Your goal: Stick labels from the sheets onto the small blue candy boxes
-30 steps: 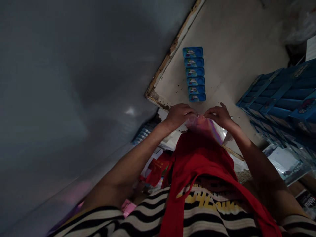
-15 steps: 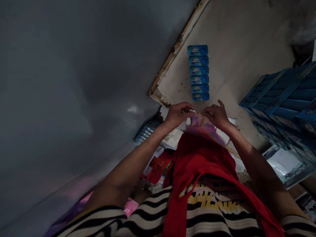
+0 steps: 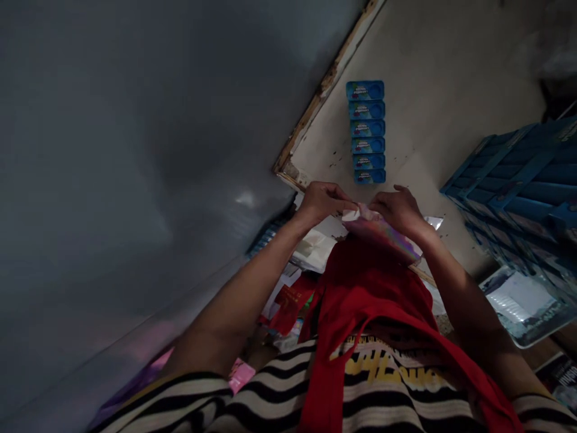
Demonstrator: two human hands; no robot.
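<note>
A shiny purple-pink packet (image 3: 383, 236) is held between my two hands, in front of the red apron (image 3: 374, 279). My left hand (image 3: 325, 202) is closed in a pinch on the packet's upper left corner, where a whitish part shows. My right hand (image 3: 397, 208) pinches the top edge further right, its fingers partly curled and hiding that edge. Just beyond my hands, a column of several blue packs (image 3: 368, 128) lies on the pale table (image 3: 419, 102).
Stacked blue boxes (image 3: 518, 180) stand at the right, with a clear tray (image 3: 518, 300) below them. A grey wall (image 3: 112, 150) rises at the left, along the table's worn edge (image 3: 322, 90). Red packaging (image 3: 291, 304) lies at the lower left.
The packet has tilted, its lower part swinging to the right, and its shiny face shows more. Both hands still pinch its top. The view has shifted slightly.
</note>
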